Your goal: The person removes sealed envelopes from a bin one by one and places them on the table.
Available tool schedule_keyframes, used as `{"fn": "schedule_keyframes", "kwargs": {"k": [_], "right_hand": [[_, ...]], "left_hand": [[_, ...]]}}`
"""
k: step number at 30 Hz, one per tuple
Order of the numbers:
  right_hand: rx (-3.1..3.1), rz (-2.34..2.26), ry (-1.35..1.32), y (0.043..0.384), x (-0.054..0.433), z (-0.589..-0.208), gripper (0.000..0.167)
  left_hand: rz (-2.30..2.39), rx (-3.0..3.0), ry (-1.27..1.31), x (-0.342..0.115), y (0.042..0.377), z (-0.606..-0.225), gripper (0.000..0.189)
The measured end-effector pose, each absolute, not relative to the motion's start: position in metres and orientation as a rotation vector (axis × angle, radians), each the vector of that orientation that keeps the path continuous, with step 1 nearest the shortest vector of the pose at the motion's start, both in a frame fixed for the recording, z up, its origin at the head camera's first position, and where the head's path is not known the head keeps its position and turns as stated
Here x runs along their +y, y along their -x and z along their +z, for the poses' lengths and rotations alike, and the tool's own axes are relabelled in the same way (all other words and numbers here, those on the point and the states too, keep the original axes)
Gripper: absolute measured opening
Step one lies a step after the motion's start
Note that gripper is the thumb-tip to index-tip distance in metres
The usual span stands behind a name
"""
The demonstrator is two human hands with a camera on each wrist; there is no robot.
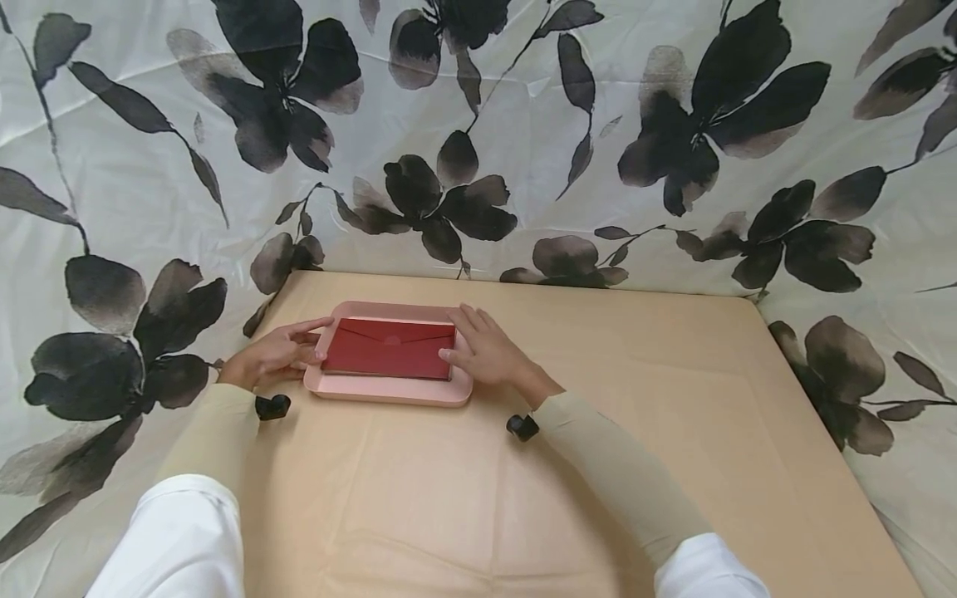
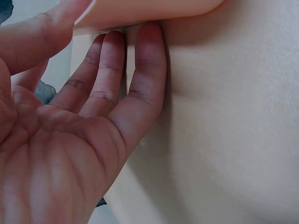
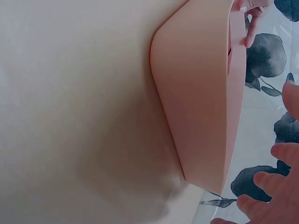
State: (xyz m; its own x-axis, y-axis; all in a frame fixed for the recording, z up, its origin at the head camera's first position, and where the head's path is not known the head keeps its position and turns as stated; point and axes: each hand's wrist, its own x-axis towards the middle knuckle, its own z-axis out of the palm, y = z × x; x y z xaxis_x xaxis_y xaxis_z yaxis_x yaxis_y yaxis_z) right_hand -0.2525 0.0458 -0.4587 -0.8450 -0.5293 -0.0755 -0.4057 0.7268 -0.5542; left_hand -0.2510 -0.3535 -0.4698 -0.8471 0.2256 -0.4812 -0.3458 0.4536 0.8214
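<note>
A shallow pink tray (image 1: 389, 395) with rounded corners lies on the tan table. In it lies a flat red envelope (image 1: 389, 353) with a V-shaped flap line and a small rounded tab. My left hand (image 1: 272, 357) is at the tray's left end; the left wrist view shows the thumb over the rim and the fingertips (image 2: 150, 35) against the tray's lower edge (image 2: 159, 9). Above the right end, my right hand (image 1: 486, 353) has its fingers spread. In the right wrist view those fingers (image 3: 268, 182) stand apart from the tray's side wall (image 3: 196, 93).
The tan table covering (image 1: 419, 490) has light creases and extends to the right and toward me. Behind and beside it hangs a white cloth (image 1: 538, 166) with dark flowers. A black wrist device (image 1: 272, 407) sits on each forearm.
</note>
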Motion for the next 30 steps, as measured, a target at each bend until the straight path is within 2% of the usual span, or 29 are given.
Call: {"fn": "schedule_keyframes", "kwargs": {"k": [18, 30], "right_hand": [[2.774, -1.097, 0.479, 0.248, 0.028, -0.459, 0.083], [2.452, -1.516, 0.324, 0.242, 0.013, -0.462, 0.082]], "left_hand": [[1.428, 2.144, 0.101, -0.354, 0.252, -0.472, 0.085], [1.399, 2.171, 0.116, -0.353, 0.251, -0.471, 0.086]]}}
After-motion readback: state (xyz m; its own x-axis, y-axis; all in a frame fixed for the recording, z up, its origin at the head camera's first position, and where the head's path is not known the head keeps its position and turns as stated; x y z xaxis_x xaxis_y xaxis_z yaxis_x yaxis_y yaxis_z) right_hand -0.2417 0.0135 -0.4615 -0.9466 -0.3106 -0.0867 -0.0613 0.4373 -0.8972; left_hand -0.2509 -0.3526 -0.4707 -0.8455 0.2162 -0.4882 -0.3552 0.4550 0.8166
